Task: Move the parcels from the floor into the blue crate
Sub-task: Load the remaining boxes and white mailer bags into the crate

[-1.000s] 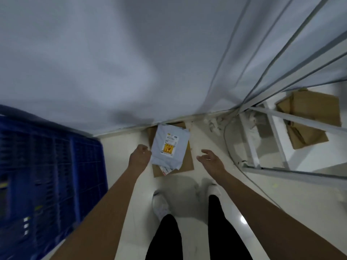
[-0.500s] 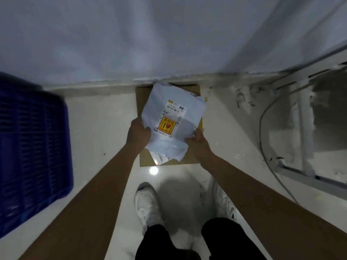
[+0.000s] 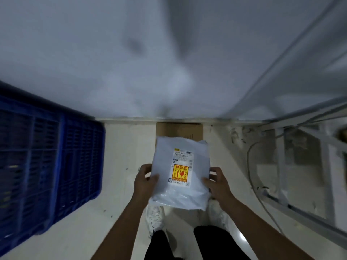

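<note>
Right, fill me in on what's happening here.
A person is holding a white plastic mailer parcel with a yellow-and-red fragile sticker, gripping it on both sides with the left hand and right hand. It is lifted above a flat brown cardboard piece on the floor by the wall. The blue slatted plastic crate stands to the person's left; the parcel is not in it yet.

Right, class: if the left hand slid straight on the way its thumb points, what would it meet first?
The left hand grips the white parcel, thumb pointing right across it. Straight on, it would probably meet the right hand on the far edge.
</note>
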`<state>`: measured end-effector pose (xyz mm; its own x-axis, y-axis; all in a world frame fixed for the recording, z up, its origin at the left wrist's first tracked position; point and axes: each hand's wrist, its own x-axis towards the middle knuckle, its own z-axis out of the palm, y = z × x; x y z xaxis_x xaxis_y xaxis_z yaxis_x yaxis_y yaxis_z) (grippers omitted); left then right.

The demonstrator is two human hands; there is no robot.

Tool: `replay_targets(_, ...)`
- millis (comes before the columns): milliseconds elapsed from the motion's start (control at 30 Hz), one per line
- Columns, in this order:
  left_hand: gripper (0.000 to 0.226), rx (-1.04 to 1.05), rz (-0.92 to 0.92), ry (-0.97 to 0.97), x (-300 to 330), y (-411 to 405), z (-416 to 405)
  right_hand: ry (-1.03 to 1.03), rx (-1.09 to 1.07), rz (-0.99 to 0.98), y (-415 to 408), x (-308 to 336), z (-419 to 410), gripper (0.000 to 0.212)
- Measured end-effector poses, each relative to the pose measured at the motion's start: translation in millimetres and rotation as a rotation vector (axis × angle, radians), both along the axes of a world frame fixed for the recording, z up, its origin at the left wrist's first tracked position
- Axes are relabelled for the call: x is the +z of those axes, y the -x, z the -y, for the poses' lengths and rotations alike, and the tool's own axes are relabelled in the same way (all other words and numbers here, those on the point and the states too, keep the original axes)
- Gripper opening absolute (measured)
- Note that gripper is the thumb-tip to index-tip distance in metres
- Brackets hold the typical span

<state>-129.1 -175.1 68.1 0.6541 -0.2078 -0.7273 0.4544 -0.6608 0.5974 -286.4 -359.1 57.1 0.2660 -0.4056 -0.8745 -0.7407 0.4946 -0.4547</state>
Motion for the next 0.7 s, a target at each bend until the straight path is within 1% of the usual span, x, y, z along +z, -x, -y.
replay_targets(167,0.027,0.098,0.076,0.067,139,-12,5,0.08,0.136,0.106,-27,129,32,0.029)
replay_targets(267,0.027,0.146,0.116,0.114,220,-8,6,0.125,0.188,0.161,-38,203,46,0.03)
replay_targets(367,0.028,0.237,0.139,0.176,296,-2,1,0.181,0.22,0.267,-48,280,45,0.03)
replay_targets(500,0.025,0.312,0.159,0.224,380,8,-22,0.258,0.266,0.379,-57,375,32,0.034)
replay_targets(600,0.025,0.308,0.184,0.25,437,11,-53,0.267,0.313,0.428,-60,439,11,0.034)
replay_targets(700,0.026,0.275,0.248,0.289,494,10,-90,0.265,0.308,0.483,-60,500,-25,0.032)
